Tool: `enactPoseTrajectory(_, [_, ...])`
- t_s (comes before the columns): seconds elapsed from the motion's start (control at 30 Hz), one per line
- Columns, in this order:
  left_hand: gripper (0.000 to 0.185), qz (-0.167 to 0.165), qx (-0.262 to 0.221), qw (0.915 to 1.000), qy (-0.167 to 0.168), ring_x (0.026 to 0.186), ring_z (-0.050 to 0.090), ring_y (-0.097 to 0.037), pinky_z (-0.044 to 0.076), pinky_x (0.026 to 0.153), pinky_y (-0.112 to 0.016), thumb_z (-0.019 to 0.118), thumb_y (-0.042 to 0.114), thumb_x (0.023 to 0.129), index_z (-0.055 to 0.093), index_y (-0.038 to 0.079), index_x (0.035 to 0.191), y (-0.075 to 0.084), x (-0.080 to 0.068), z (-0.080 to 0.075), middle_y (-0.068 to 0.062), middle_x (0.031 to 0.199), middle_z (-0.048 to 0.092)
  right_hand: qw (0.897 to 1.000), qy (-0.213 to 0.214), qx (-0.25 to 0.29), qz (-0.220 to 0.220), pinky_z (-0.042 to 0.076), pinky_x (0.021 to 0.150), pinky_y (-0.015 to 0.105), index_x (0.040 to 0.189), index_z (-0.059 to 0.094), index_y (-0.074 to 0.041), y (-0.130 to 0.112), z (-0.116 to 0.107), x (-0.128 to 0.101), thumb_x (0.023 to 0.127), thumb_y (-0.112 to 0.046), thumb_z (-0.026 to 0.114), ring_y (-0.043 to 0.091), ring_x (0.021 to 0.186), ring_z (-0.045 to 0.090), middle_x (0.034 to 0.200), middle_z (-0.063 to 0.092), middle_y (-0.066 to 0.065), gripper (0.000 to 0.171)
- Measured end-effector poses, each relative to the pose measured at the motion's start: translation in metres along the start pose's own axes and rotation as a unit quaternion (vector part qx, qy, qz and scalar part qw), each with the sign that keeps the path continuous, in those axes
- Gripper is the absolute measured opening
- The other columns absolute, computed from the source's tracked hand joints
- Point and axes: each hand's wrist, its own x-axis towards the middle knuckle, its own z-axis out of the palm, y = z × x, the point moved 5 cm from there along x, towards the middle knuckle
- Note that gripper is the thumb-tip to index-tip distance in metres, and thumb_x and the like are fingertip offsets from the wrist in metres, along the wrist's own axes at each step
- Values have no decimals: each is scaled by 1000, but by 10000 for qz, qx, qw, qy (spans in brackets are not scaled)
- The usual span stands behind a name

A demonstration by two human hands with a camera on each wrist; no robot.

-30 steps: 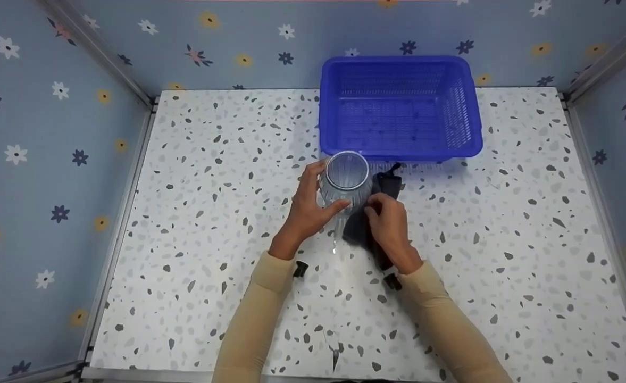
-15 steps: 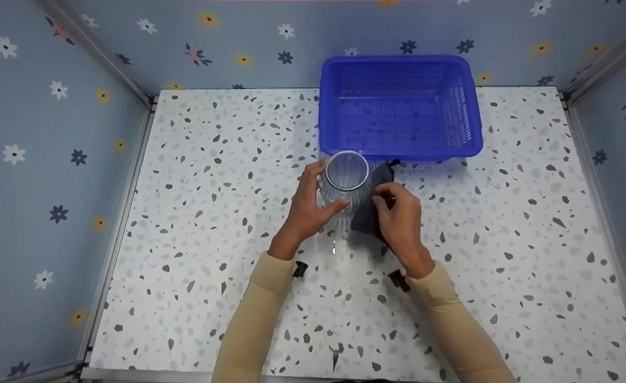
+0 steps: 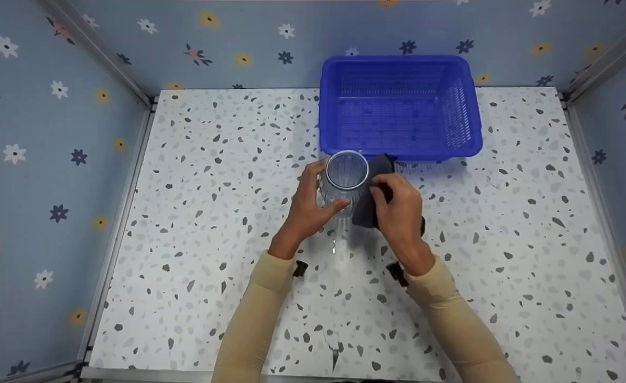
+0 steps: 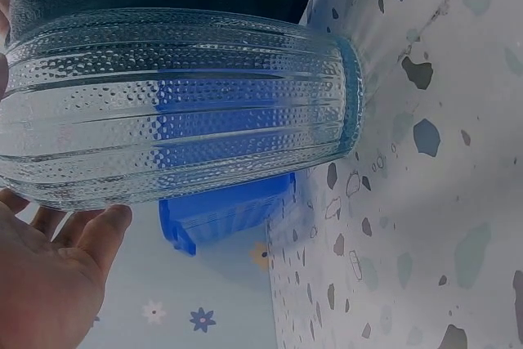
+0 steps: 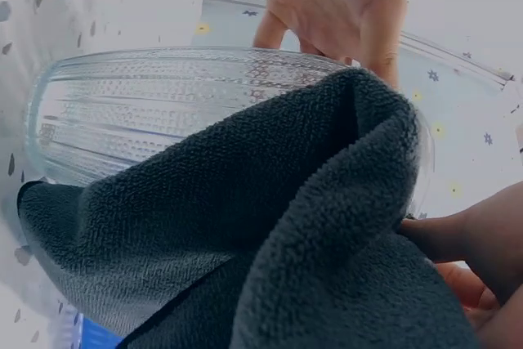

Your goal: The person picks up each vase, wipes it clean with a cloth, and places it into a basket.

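A clear ribbed glass vase [image 3: 339, 194] with a dimpled surface stands upright on the table, its round mouth facing up. My left hand [image 3: 307, 210] grips it from the left, thumb across the front and fingers around the far side. On the right, my right hand [image 3: 401, 211] pinches a dark grey terry cloth [image 3: 364, 211] between thumb and fingers, against the vase's side. In the right wrist view the cloth [image 5: 204, 190] hangs in folds over much of the glass. The left wrist view shows the vase [image 4: 204, 112] tapering to its base.
Just behind the vase sits a blue perforated plastic basket [image 3: 398, 155]. The speckled white table [image 3: 211, 213] is enclosed by floral panels [image 3: 270, 42] at the back and both sides. Black wrist-camera parts [image 3: 300, 268] show by the sleeves.
My right hand has shifted slightly right and up along the vase, taking the cloth with it. The cloth's lower part has lifted and bunched. My left hand and the vase have stayed put.
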Motion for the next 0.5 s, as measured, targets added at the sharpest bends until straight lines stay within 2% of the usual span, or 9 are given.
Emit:
enactPoseTrajectory(0.33, [82,137,72,9999,13,147,42,-33,45,114,-49,88,23,88,40,-6,148,0,1,0,-20,157,43,9999,-54,-94,-2,58,90,52,102,75,6,1,1,-3,93,7,75,38,99,72,99,74,20,9])
enactPoseTrajectory(0.5, [82,144,105,9998,39,147,41,-33,45,115,-48,89,23,88,40,-4,148,-1,1,1,-20,157,43,9998,-110,-121,144,57,90,52,103,74,6,9,4,-6,93,7,74,38,99,72,100,74,21,10])
